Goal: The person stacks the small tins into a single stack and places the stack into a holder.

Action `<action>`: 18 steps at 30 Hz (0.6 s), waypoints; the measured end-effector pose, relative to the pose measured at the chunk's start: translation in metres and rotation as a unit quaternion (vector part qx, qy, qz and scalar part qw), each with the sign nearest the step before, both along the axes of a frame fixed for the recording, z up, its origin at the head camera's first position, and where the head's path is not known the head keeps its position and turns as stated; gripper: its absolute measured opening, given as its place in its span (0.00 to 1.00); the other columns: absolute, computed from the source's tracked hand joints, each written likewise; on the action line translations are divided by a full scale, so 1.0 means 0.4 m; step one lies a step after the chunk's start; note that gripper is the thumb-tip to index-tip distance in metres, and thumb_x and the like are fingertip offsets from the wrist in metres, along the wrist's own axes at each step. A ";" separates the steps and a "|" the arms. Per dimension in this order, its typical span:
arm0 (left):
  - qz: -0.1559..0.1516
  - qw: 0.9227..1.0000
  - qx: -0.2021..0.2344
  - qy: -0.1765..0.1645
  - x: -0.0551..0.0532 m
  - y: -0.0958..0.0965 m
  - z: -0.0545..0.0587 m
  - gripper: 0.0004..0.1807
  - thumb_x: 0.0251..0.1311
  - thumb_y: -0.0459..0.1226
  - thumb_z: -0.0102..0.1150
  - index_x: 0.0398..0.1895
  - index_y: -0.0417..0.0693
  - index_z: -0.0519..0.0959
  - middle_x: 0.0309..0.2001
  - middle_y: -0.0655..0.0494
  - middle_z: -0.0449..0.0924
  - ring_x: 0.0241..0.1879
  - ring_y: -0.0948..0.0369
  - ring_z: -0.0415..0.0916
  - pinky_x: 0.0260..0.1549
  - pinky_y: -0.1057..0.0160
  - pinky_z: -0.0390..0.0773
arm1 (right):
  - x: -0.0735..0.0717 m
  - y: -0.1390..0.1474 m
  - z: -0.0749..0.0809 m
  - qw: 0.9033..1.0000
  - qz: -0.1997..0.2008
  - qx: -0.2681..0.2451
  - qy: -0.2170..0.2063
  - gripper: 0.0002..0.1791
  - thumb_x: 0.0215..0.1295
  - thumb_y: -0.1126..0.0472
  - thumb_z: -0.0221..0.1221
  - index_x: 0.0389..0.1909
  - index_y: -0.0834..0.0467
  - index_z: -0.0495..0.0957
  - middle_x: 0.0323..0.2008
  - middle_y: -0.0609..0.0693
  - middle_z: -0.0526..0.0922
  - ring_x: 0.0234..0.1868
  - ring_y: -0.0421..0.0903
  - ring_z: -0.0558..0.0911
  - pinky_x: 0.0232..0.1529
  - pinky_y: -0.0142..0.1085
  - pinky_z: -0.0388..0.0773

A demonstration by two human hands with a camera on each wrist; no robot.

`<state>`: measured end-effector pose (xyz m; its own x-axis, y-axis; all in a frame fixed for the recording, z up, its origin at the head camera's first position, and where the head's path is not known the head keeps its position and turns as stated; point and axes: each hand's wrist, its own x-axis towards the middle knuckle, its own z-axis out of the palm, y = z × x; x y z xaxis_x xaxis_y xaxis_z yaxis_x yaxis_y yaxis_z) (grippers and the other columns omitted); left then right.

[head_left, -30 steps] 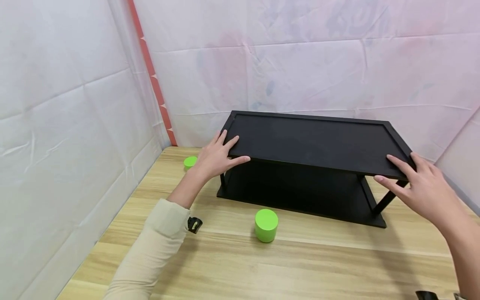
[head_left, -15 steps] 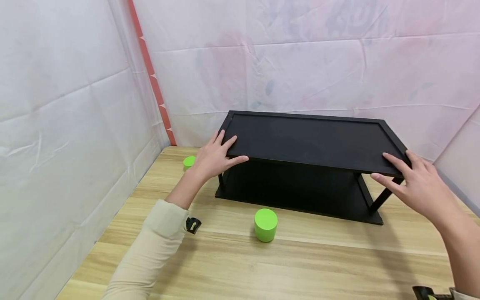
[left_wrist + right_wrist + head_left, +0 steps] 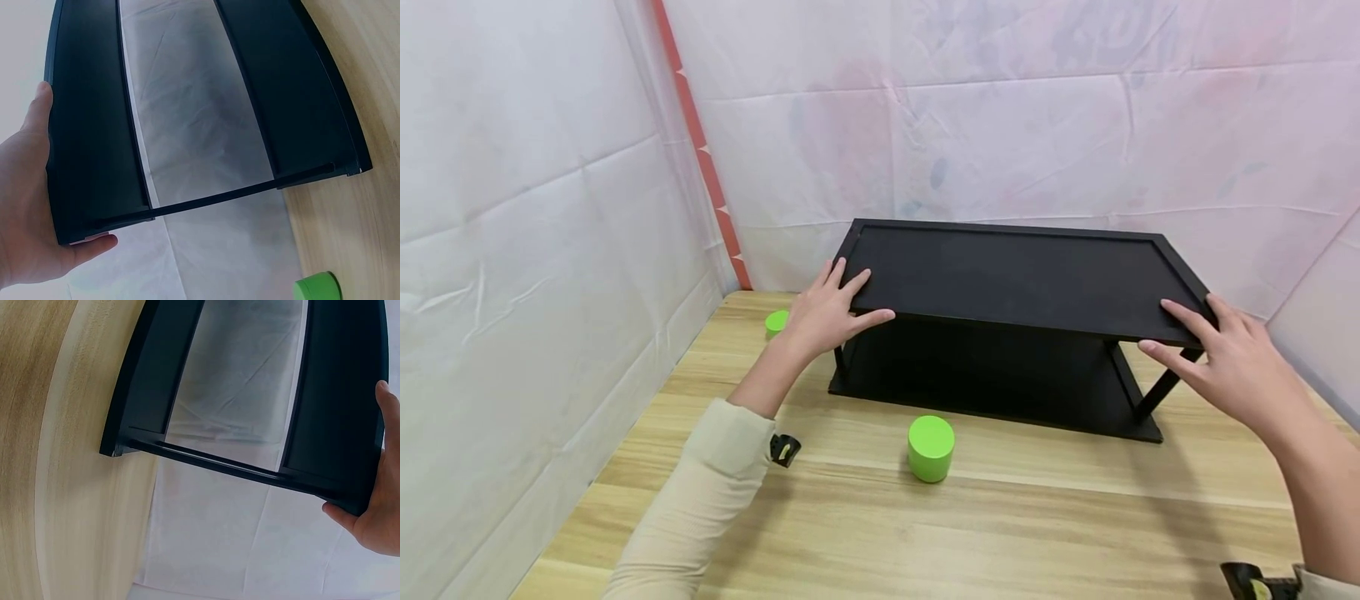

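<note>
A black two-tier shelf (image 3: 1007, 271) stands on the wooden table. My left hand (image 3: 820, 321) rests on its top left front corner, fingers spread, thumb along the front edge. At the opposite front corner my right hand (image 3: 1247, 362) touches the top board, with a finger lying on it and the thumb at the front edge. Both wrist views show the shelf's end post, with the left hand (image 3: 25, 200) and right hand (image 3: 381, 512) against the board's corners. A green cylinder (image 3: 931, 450) stands before the shelf.
A second green cylinder (image 3: 777, 323) is partly hidden behind my left hand, left of the shelf. White sheeting (image 3: 1000, 125) hangs behind the table and along its sides. A red strip (image 3: 703, 158) runs down the left corner. Bare wooden tabletop (image 3: 1000, 542) lies in front.
The shelf has shifted slightly left, and its right end has swung back a little. Both hands have moved with it. The front green cylinder shows almost no change.
</note>
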<state>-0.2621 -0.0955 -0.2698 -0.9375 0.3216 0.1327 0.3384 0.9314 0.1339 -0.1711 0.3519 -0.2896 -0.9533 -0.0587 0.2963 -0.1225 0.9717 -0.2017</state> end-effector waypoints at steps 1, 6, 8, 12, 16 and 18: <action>0.000 1.000 0.000 0.001 0.000 0.000 0.000 0.46 0.51 0.72 0.38 0.71 0.61 0.52 0.71 0.46 0.38 0.69 0.52 0.33 0.50 0.44 0.67 | -0.001 0.000 0.000 1.000 0.001 0.002 0.001 0.42 0.64 0.39 0.50 0.69 0.61 0.50 0.60 0.82 0.43 0.56 0.82 0.47 0.57 0.66 0.38; 0.002 1.000 0.000 0.004 0.003 0.000 0.000 0.47 0.51 0.72 0.38 0.71 0.60 0.53 0.71 0.45 0.38 0.69 0.51 0.34 0.50 0.43 0.67 | -0.007 0.000 0.001 1.000 0.007 0.003 0.003 0.42 0.64 0.39 0.50 0.69 0.62 0.51 0.60 0.81 0.44 0.56 0.81 0.47 0.57 0.66 0.38; 0.003 1.000 -0.001 0.005 0.004 0.000 0.001 0.47 0.51 0.72 0.38 0.71 0.60 0.53 0.71 0.45 0.38 0.69 0.51 0.34 0.49 0.44 0.69 | -0.009 0.000 0.003 1.000 0.009 0.000 0.003 0.42 0.64 0.39 0.50 0.69 0.62 0.51 0.61 0.81 0.44 0.56 0.81 0.47 0.57 0.66 0.38; 0.006 1.000 -0.003 0.003 0.006 -0.001 0.001 0.47 0.51 0.72 0.38 0.71 0.60 0.52 0.71 0.45 0.38 0.69 0.51 0.35 0.49 0.45 0.70 | -0.012 -0.002 0.005 1.000 0.010 -0.003 0.001 0.42 0.64 0.39 0.50 0.69 0.62 0.52 0.61 0.80 0.44 0.57 0.81 0.47 0.57 0.66 0.37; 0.008 1.000 -0.001 0.000 0.006 -0.003 0.000 0.47 0.51 0.72 0.38 0.71 0.60 0.52 0.71 0.45 0.38 0.69 0.50 0.34 0.49 0.43 0.68 | -0.015 -0.004 0.006 1.000 0.010 -0.006 -0.003 0.42 0.64 0.39 0.50 0.69 0.61 0.51 0.62 0.79 0.42 0.56 0.81 0.47 0.57 0.66 0.35; 0.009 1.000 0.000 0.000 0.006 -0.004 -0.001 0.47 0.51 0.72 0.38 0.71 0.60 0.52 0.71 0.45 0.38 0.69 0.50 0.34 0.49 0.43 0.68 | -0.016 -0.005 0.007 1.000 0.010 -0.004 -0.003 0.42 0.64 0.38 0.50 0.69 0.61 0.51 0.62 0.79 0.42 0.56 0.82 0.47 0.57 0.67 0.34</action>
